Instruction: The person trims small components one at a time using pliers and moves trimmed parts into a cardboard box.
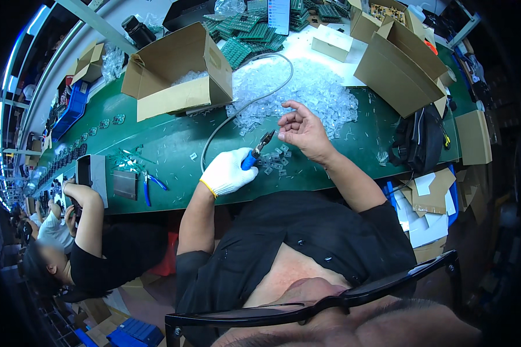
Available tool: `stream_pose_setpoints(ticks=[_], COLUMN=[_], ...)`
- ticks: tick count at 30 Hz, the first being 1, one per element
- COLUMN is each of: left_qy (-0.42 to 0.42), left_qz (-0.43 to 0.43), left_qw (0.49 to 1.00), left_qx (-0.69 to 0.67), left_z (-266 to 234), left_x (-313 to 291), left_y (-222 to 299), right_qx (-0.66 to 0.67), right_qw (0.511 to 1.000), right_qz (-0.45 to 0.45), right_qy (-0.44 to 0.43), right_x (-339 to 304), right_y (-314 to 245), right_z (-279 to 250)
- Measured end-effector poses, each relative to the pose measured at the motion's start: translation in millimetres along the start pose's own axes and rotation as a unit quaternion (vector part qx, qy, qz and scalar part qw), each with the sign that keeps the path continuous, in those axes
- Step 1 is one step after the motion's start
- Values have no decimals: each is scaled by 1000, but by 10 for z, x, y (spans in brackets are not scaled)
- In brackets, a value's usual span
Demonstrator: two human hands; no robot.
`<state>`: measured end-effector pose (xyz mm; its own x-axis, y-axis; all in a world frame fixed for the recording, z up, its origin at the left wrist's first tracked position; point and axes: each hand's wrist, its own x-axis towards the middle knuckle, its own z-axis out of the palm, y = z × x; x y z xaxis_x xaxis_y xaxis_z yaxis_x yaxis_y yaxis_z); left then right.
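My left hand, in a white knitted glove, is wrapped round a blue air nipper, its metal jaws pointing up and right. A grey hose curves over the table and passes behind the glove. My bare right hand is pinched close to the jaw tips, on what looks like a small clear plastic piece, mostly hidden by the fingers. Below the jaws lie several loose clear plastic pieces on the green tabletop. Beyond both hands spreads a large heap of such pieces.
An open cardboard box stands at the left of the heap, another cardboard box at its right. Green circuit boards are piled behind. Blue-handled pliers lie left. A black bag is at right. A co-worker sits at left.
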<state>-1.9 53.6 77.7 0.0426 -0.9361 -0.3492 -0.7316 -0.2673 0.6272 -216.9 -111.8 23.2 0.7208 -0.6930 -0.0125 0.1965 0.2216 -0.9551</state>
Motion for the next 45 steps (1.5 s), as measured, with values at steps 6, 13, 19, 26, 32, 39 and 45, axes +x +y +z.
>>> stream_pose_setpoints(ticks=[6,13,19,26,32,39,45], left_qy=[28,45,37,22,30,15,-4], left_qz=[-21,-17,-31,-14,-26,-31,-6], left_qw=[999,991,974,979,975,991,999], left_qx=[-7,-123,-220,-202,-218,-131,-47], left_z=[27,172,147,159,162,104,36], left_x=[-29,-28,-37,5,-26,-36,45], left_y=[18,-290,-357,-405,-376,-265,-30], right_qx=[9,-306,-421,-587,-642,-420,-98], right_qw=[1000,950,903,777,747,889,984], right_qz=[4,-45,-81,-210,-163,-123,7], right_qy=[7,34,13,89,53,138,151], right_x=[-27,-177,-384,-49,92,144,203], right_y=[31,310,274,204,279,241,320], right_z=[-25,-138,-172,-322,-383,-367,-443])
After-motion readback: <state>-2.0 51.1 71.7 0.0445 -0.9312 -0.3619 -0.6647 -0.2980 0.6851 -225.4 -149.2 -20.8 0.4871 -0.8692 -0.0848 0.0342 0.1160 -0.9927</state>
